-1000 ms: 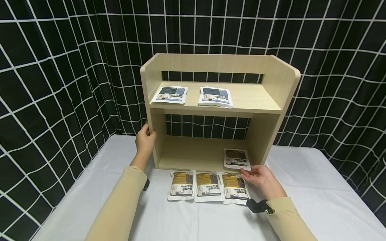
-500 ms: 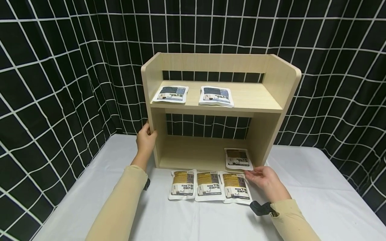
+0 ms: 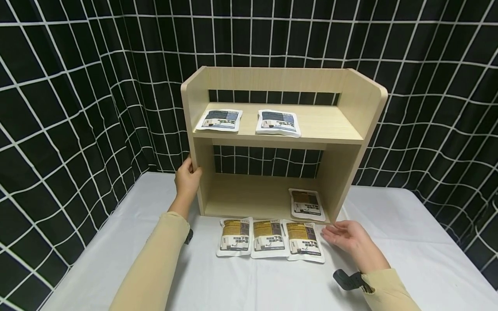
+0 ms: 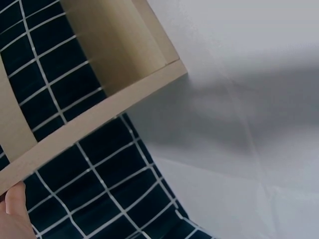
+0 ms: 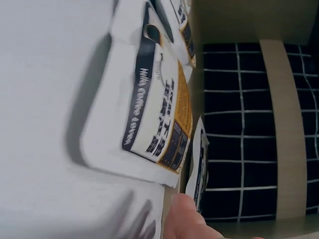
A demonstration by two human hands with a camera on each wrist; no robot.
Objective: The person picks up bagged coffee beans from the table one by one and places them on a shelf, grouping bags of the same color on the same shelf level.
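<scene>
White cloth (image 3: pixel 249 287) bore three gold-labelled white pouches (image 3: pixel 269 239). At four o'clock, the right hand (image 3: pixel 352 238), fingers relaxed and empty, had withdrawn from the brown-labelled white pouch (image 3: pixel 307 205), seemingly placed low in the pale wooden shelf (image 3: pixel 249 196); at eight, the left hand (image 3: pixel 187 183) touched the shelf's side, grip indeterminable.

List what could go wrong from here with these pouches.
The right hand is close to the rightmost table pouch and might nudge it askew. The left hand touches the wooden shelf, so a push could shift it. The upper right pouch lies near the front edge of the upper board and might slide off if jolted.
</scene>
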